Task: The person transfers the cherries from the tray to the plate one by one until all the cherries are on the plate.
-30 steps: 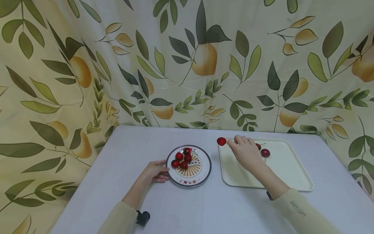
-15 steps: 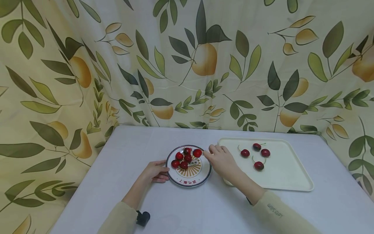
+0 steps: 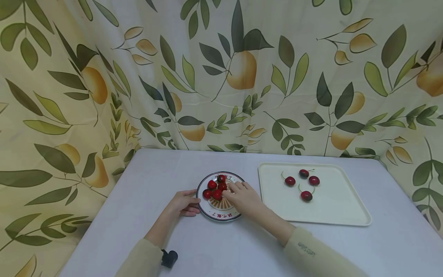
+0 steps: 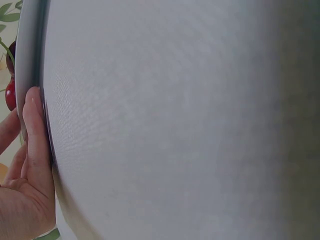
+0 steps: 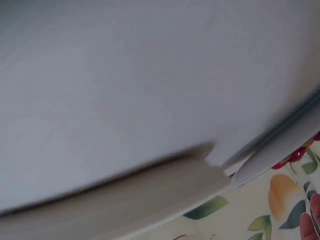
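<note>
A round plate with a dark rim and printed pattern holds several red cherries, gathered toward its far left. My left hand grips the plate's left edge; the left wrist view shows fingers on both sides of the rim. Over the plate's right side, my right hand pinches a cherry, which is mostly hidden behind the fingers. Only its fingertips enter the right wrist view, at the lower right corner.
To the right lies a cream rectangular tray bearing several dark red cherries with green stems. White cloth covers the table. A leaf-and-fruit patterned curtain hangs behind and at the left.
My right hand has moved left from above the tray to over the plate, carrying a cherry. My left hand has stayed on the plate's edge.
</note>
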A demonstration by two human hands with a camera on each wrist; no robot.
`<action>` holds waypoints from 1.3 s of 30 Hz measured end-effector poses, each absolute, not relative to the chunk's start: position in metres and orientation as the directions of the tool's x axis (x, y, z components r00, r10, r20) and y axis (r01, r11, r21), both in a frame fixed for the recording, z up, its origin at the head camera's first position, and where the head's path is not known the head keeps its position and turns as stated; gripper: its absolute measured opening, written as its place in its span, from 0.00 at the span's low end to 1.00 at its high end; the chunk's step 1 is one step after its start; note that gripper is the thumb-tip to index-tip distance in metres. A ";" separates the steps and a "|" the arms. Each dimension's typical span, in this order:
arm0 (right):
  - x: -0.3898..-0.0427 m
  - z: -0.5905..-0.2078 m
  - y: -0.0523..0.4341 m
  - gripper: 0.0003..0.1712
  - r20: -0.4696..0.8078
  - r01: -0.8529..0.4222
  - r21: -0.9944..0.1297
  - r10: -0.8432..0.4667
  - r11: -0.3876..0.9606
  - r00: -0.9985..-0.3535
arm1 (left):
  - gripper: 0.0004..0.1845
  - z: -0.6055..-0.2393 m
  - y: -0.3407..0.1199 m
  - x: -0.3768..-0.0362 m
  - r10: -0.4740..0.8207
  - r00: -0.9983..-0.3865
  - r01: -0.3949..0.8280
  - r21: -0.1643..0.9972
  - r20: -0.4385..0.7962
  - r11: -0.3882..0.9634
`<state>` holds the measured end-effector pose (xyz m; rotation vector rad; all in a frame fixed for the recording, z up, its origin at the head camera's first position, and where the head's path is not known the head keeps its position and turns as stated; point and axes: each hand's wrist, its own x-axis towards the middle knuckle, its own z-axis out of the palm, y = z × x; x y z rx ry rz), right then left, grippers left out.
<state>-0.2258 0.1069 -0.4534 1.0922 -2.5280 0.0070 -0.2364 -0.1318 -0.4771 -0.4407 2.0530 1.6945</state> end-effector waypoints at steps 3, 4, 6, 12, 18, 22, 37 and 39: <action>-0.224 -0.454 0.101 0.15 0.307 -0.705 0.174 -0.718 0.688 -0.625 | 0.28 -0.477 -0.132 -0.236 0.032 -0.853 -0.505 0.839 -0.521 0.200; -0.223 -0.454 0.099 0.16 0.295 -0.706 0.186 -0.724 0.683 -0.623 | 0.28 -0.476 -0.132 -0.236 0.031 -0.853 -0.506 0.839 -0.522 0.201; -0.222 -0.454 0.096 0.19 0.272 -0.712 0.210 -0.739 0.670 -0.616 | 0.29 -0.477 -0.132 -0.236 0.032 -0.852 -0.507 0.838 -0.523 0.202; -0.222 -0.460 0.089 0.22 0.255 -0.730 0.281 -0.782 0.623 -0.569 | 0.29 -0.476 -0.133 -0.235 0.047 -0.853 -0.502 0.842 -0.519 0.199; -0.223 -0.463 0.087 0.21 0.223 -0.741 0.295 -0.798 0.603 -0.560 | 0.29 -0.475 -0.133 -0.234 0.049 -0.855 -0.498 0.844 -0.516 0.199; -0.225 -0.466 0.086 0.20 0.196 -0.754 0.278 -0.804 0.595 -0.562 | 0.29 -0.476 -0.133 -0.235 0.046 -0.857 -0.496 0.845 -0.514 0.200; -0.223 -0.469 0.084 0.12 0.217 -0.721 0.346 -0.799 0.600 -0.561 | 0.28 -0.476 -0.133 -0.237 0.036 -0.849 -0.510 0.837 -0.526 0.197; -0.223 -0.469 0.085 0.14 0.215 -0.719 0.343 -0.796 0.605 -0.566 | 0.28 -0.476 -0.133 -0.237 0.035 -0.848 -0.512 0.836 -0.528 0.200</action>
